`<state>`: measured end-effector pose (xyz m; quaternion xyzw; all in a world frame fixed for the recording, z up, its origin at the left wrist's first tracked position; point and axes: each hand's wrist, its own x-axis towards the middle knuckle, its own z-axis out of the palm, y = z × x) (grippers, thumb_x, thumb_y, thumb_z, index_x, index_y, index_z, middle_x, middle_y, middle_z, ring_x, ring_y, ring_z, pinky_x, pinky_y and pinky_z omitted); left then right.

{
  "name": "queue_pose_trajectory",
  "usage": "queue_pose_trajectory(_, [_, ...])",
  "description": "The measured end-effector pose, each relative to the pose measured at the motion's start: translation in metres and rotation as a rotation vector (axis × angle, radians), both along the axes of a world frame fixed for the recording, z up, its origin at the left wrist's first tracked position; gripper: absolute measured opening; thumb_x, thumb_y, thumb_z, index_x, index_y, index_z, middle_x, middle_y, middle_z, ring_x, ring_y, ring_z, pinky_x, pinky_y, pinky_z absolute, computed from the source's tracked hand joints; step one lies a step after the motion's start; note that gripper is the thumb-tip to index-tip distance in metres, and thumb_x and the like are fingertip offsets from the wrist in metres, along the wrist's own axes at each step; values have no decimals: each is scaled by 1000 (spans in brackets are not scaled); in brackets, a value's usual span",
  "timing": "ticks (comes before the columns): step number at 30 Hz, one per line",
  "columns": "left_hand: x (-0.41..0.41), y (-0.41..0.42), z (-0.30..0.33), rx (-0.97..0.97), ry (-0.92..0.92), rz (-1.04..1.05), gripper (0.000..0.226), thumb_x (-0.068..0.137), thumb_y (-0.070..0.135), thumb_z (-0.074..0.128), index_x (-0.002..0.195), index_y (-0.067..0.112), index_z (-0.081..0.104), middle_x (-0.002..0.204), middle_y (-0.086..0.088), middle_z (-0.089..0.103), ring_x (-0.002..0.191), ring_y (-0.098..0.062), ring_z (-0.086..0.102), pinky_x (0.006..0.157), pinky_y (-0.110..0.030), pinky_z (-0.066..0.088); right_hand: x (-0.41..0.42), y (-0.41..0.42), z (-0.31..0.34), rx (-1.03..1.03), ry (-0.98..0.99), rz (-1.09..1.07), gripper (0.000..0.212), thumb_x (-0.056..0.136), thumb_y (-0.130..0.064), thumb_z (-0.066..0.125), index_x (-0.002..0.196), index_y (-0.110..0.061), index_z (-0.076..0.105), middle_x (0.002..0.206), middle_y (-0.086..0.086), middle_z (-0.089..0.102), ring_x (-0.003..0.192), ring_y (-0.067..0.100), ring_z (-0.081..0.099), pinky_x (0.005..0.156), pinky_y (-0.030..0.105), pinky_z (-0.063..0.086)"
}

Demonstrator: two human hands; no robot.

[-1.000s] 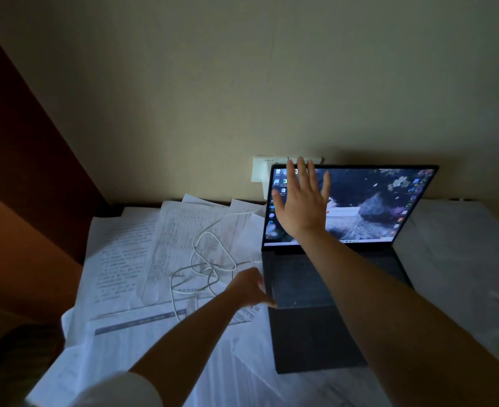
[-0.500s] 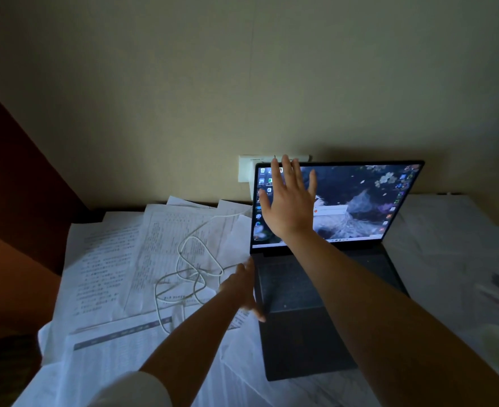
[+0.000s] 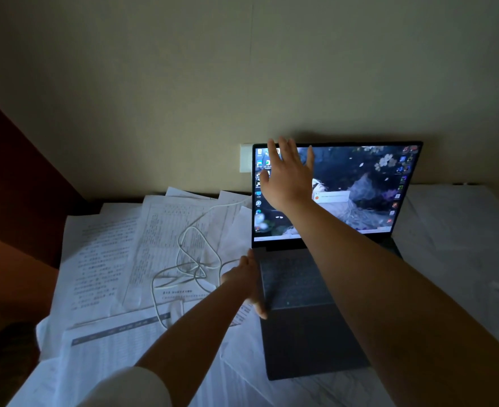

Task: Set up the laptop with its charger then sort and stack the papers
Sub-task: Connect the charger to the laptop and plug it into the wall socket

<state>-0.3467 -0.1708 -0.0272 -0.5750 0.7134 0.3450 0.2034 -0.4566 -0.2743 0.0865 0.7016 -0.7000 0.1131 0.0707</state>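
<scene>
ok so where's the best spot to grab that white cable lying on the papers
Probably the bunched middle of the white cable, where its loops cross on the papers. Come from straight above with a pinch: it lies flat and loose, so only the top is open. The left hand beside the laptop is closest. Its ends are too dim to pick out.

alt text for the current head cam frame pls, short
A person's right hand, fingers spread, reaches up in front of an open laptop's lit screen while the left hand rests at the laptop's left edge. A tangled white cable lies on scattered printed papers to the left, in a dim room.
</scene>
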Motion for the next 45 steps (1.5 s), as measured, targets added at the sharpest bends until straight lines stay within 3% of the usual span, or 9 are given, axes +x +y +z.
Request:
queue_pose_trajectory(16, [4, 1, 6, -25, 53, 8, 151, 50, 40, 92, 148, 15, -20, 156, -13, 11, 140, -37, 26, 110, -53, 33, -5, 9, -5, -67, 10, 46, 60, 96, -36, 41, 150, -16, 22, 158, 9, 17, 146, 24, 12, 115, 48, -6])
queue_pose_trajectory(21, [6, 9, 13, -59, 141, 40, 142, 51, 31, 92, 149, 19, -10, 150, -14, 24, 136, -36, 32, 108, -50, 37, -14, 27, 4, -42, 23, 52, 60, 97, -33, 40, 151, -16, 21, 159, 8, 13, 147, 23, 8, 116, 47, -5])
queue_pose_trajectory(28, [11, 11, 40, -163, 197, 32, 112, 63, 19, 87, 147, 9, 14, 140, -16, 43, 129, -32, 45, 104, -41, 42, -10, 72, 10, 59, -21, -7, 61, 98, -32, 39, 151, -17, 15, 159, 7, 13, 147, 20, 8, 117, 42, -1])
queue_pose_trajectory(36, [28, 32, 53, -286, 171, 2, 104, 77, 22, 78, 152, 11, 6, 151, -17, 31, 136, -31, 37, 104, -38, 39, -7, 139, -1, 99, -84, -35, 61, 97, -29, 43, 151, -13, 17, 157, 9, 20, 145, 23, 15, 117, 42, 8])
queue_pose_trajectory(42, [36, 58, 75, -438, 139, 18, 89, 80, 27, 75, 149, 15, 19, 146, -14, 37, 130, -31, 44, 100, -39, 44, -10, 180, -3, 105, -95, -23, 60, 94, -27, 46, 148, -12, 25, 151, 11, 32, 140, 26, 27, 114, 45, 19])
queue_pose_trajectory(45, [36, 76, 87, -528, 72, 26, 85, 80, 31, 74, 147, 17, 23, 141, -13, 40, 126, -30, 45, 97, -41, 47, -16, 200, -4, 121, -105, 20, 59, 95, -28, 45, 148, -13, 25, 151, 9, 32, 140, 25, 28, 116, 45, 16])
